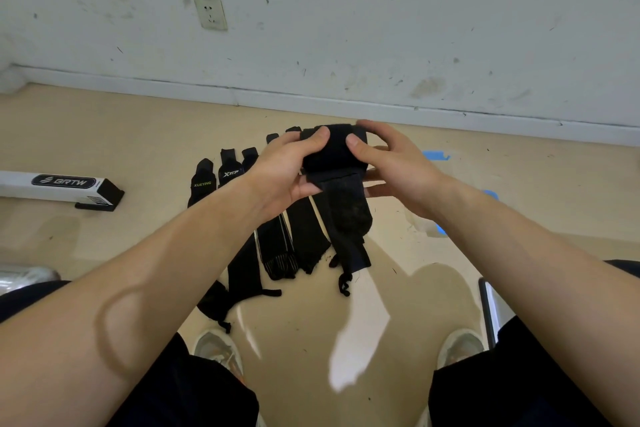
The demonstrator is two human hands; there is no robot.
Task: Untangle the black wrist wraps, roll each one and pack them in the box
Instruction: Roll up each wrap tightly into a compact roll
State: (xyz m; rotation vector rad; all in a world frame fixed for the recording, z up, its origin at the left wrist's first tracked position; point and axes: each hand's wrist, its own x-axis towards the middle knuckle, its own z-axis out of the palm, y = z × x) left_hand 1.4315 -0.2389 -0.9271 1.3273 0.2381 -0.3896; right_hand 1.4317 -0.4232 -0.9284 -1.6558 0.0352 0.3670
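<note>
A scuffed white wall [381,28] is filling the upper half of the view, and a beige floor [138,135] is spreading below it. The person is sitting with both bare forearms reaching forward over dark-clad knees. A row of black wrist wraps [277,246] is lying flat on the floor, side by side, running from just under the hands back toward the feet; two on the left are showing the marks XUEYING and XTEP. A long white and black box [20,184] marked GRTW is lying on the floor well to the left of the row.

Above the row, a partly rolled wrist wrap [332,152] is being held up between both hands, its loose tail hanging down. The left hand [284,170] is gripping the roll's left end, thumb on top. The right hand [398,166] is gripping the right end, thumb pressing the front and fingers curling round the far side.

Two pale shoes [216,347] are resting below. A wall socket [210,13] is sitting high on the wall, and blue tape [437,155] is sticking to the floor beside the right hand.
</note>
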